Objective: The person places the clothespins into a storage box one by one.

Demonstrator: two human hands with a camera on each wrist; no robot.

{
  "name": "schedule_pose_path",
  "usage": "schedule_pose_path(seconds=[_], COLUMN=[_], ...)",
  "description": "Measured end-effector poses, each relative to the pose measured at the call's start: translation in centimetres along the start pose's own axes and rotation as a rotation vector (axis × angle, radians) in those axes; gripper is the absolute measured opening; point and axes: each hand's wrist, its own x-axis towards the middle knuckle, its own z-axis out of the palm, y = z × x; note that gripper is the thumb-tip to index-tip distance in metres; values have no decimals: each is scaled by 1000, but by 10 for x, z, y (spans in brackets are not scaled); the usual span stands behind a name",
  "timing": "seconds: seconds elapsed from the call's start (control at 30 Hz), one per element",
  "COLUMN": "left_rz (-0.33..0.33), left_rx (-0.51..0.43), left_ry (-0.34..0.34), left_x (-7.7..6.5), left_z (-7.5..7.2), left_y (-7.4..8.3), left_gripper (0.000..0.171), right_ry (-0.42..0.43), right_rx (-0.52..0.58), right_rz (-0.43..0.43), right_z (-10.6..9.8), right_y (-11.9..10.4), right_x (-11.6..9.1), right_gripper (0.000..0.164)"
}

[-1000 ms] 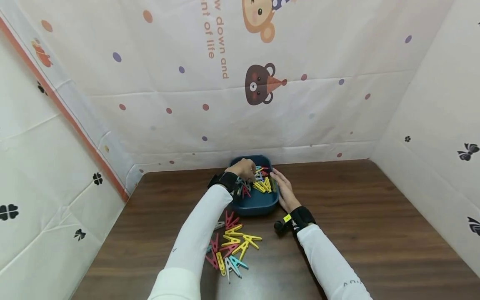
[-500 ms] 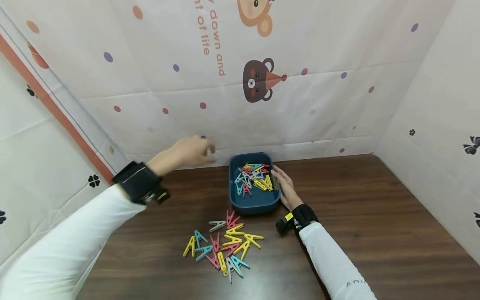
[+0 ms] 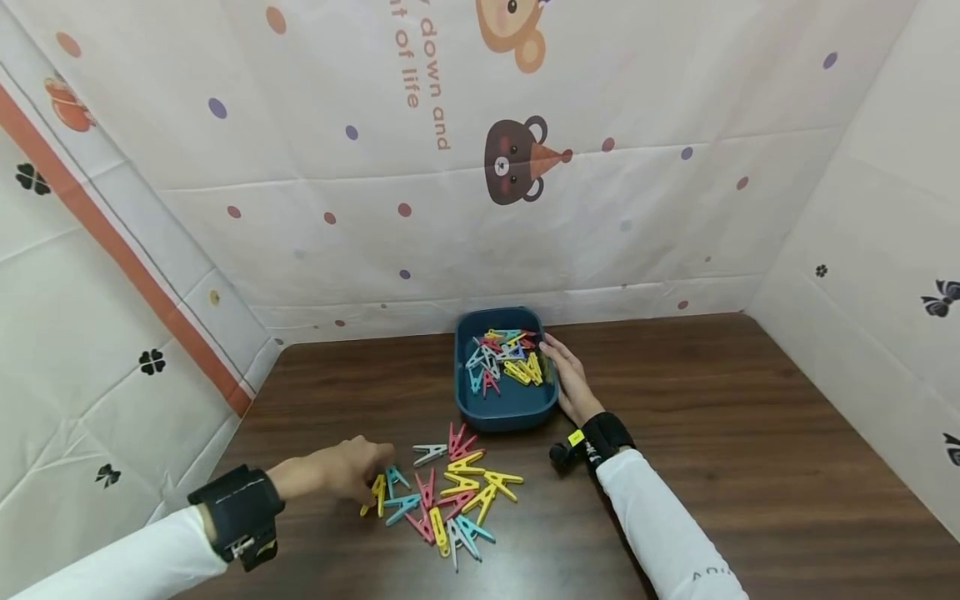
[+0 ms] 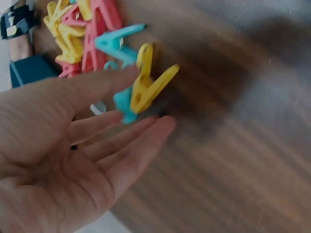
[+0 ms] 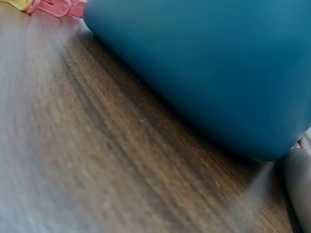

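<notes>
My left hand point(image 3: 348, 468) is at the left edge of a loose pile of clothespins on the table. In the left wrist view its thumb and fingers are spread around a yellow clothespin point(image 4: 146, 90), the thumb tip right at it. A light-blue clothespin point(image 4: 124, 104) lies just behind the yellow one. My right hand point(image 3: 567, 379) rests against the right wall of a dark-blue plastic bin point(image 3: 506, 410), fingers extended along its side. Inside the bin lie several clothespins point(image 3: 517, 371) in yellow, red, white and blue. The right wrist view is mostly bin wall point(image 5: 209, 73) and tabletop.
Red point(image 3: 426, 487), yellow point(image 3: 439, 532), white point(image 3: 431, 453) and blue point(image 3: 403, 507) clothespins spread over the brown wooden table point(image 3: 675, 433) in front of the bin. A printed white sheet point(image 3: 337, 267) hangs behind the table and along both sides.
My left hand has left the bin, swung out to the left and come down to the yellow clothespin at the pile's left edge. My right hand stays at the bin.
</notes>
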Motion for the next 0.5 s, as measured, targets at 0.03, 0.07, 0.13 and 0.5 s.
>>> schedule_pose_path(seconds=[0.03, 0.07, 0.13, 0.5], left_rz=[14, 25, 38, 4], left_rx=[-3, 0, -3, -131], left_ry=[16, 33, 64, 60], left_x=[1, 3, 5, 19], left_z=[3, 5, 7, 10], left_y=[-1, -2, -4, -7], left_gripper=[35, 33, 28, 20], right_ry=[2, 4, 9, 19], right_rx=[-7, -13, -19, -40], right_rz=[1, 3, 7, -7], right_z=[0, 1, 2, -1], right_y=[0, 0, 1, -1], right_x=[0, -1, -1, -3], right_gripper=[57, 58, 58, 57])
